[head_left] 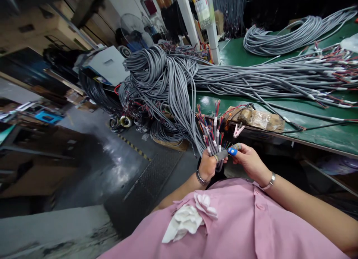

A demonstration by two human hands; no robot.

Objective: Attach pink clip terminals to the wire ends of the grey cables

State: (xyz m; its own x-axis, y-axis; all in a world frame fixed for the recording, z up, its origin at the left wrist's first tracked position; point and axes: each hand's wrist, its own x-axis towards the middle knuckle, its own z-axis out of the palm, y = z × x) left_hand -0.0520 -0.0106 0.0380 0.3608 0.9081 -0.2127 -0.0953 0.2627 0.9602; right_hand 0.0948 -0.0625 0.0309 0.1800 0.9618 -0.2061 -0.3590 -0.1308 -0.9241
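Note:
My left hand (209, 164) is wrapped round a bunch of grey cables (217, 133), whose stripped ends fan upward in red, blue and other coloured wires. Grey tape covers its thumb. Close beside it, my right hand (246, 157) pinches at the thin wire ends on the bunch's right side; blue and grey coverings sit on its fingertips. Exactly which wire lies between those fingers is too small to make out. From the bunch, the cables run back up to a large grey heap (167, 72) at the table's left end.
Long grey cables (265, 76) lie across the green table (232, 52), with a cable coil (279, 39) behind. A tape-wrapped block (257, 119) and a pink clip (238, 130) are at the near edge. A white post (212, 39) rises at the back; a fan (135, 29) stands beyond.

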